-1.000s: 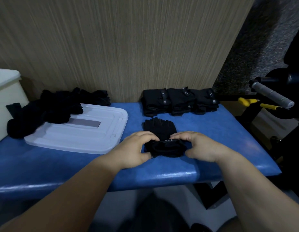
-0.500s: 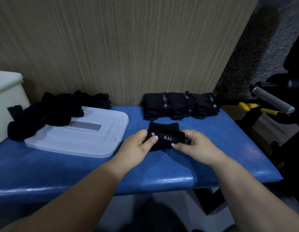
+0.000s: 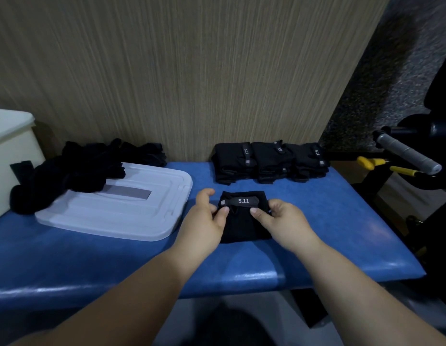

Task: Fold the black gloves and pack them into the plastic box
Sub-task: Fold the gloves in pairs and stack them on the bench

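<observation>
Got both hands on one folded glove bundle (image 3: 241, 227), which is lying flat on the blue padded bench (image 3: 341, 233) just right of the white plastic lid (image 3: 132, 216). My left hand (image 3: 207, 222) is pinching the end of the 5.11 strap (image 3: 243, 201) nearest the lid, thumb on top. My right hand (image 3: 285, 221) has the far end the same way, so both grips are clamped on the bundle, logo up and readable. Further right of the lid and back against the wood-grain wall (image 3: 192, 71), three finished bundles (image 3: 269, 161) sit in a row touching each other, straps on top. The pile of loose black gloves (image 3: 74, 171) is draped over the lid's far left corner and spills off it onto the bench. The cream plastic box (image 3: 9, 146) is left of the lid at the edge of view; only a corner shows, so I can't tell what's in it. Way off right of the lid, past the bench end, there's a grey grip handle (image 3: 406, 156).
</observation>
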